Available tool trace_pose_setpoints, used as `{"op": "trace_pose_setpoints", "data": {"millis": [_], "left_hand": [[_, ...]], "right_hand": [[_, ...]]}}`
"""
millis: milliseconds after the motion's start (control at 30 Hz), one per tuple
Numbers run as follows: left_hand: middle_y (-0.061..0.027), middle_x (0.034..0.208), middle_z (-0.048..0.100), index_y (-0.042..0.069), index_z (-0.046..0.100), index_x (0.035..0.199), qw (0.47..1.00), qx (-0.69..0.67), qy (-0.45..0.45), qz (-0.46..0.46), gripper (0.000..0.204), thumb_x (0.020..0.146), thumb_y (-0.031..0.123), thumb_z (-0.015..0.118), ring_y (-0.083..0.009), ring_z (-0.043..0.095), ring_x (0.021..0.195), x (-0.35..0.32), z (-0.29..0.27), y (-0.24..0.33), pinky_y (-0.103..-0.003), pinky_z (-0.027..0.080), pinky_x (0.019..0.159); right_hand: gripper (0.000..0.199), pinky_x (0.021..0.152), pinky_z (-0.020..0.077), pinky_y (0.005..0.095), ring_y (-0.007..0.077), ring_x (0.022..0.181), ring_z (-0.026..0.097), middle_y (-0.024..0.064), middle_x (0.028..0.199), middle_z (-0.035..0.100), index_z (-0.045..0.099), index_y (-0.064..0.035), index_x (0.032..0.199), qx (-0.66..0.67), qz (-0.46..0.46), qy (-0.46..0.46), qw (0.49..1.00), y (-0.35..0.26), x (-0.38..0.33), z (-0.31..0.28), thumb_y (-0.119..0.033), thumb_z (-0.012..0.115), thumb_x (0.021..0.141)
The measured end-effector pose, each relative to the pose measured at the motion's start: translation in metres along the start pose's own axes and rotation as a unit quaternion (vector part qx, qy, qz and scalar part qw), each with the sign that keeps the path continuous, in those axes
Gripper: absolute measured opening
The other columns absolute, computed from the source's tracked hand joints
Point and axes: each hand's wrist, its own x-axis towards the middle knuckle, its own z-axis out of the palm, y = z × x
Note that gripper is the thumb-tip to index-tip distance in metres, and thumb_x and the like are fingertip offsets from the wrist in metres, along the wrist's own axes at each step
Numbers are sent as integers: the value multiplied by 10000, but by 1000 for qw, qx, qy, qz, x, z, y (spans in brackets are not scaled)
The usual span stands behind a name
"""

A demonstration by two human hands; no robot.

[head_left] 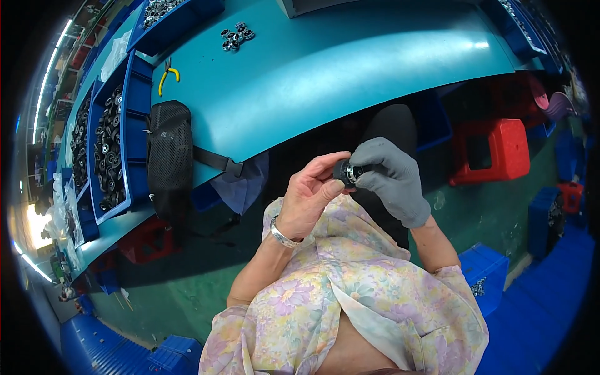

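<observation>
Above my lap, both hands meet at a small round black part with a shiny metal middle (345,174). My left hand (314,190), bare and with a silver bracelet (284,234) at the wrist, pinches its black rim between thumb and fingers. From the other side my right hand (394,178), in a grey glove, has its thumb and fingertips closed on the metal side. The gloved fingers partly hide the part, so its exact kind does not show.
A blue bin (128,147) of black round parts stands at the left, beside a black mesh pouch (170,150). Yellow-handled pliers (167,76) and several small metal parts (236,37) lie on the teal table (300,75). At the right stands a red stool (500,150), with a blue crate (484,275) nearer.
</observation>
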Motion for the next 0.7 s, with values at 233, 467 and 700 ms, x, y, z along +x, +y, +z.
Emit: {"op": "trace_pose_setpoints", "data": {"millis": [233, 467, 700], "left_hand": [[-15, 1012, 570, 29, 511, 1346, 979, 184, -9, 92, 436, 924, 99, 597, -108, 525, 831, -1, -9, 3, -223, 456, 789], [-36, 1023, 567, 8, 498, 1340, 948, 299, 31, 106, 421, 926, 40, 567, -102, 524, 839, -11, 3, 13, -221, 445, 773], [-81, 1047, 609, -14, 480, 1309, 975, 187, 51, 105, 390, 935, 44, 571, -117, 581, 916, -13, -3, 2, -250, 473, 793]], "right_hand": [[402, 776, 501, 241, 100, 887, 564, 37, 1043, 554, 571, -16, 1122, 93, 147, 65, 983, -7, 4, 12, 71, 685, 747], [399, 802, 502, 251, 105, 900, 579, 37, 1034, 555, 551, -16, 1128, 68, 174, 43, 982, -3, 0, 22, 54, 680, 758], [343, 777, 488, 252, 110, 898, 554, 38, 1031, 523, 556, -34, 1073, -10, 80, 35, 996, 8, -2, 32, -8, 720, 774]]}}
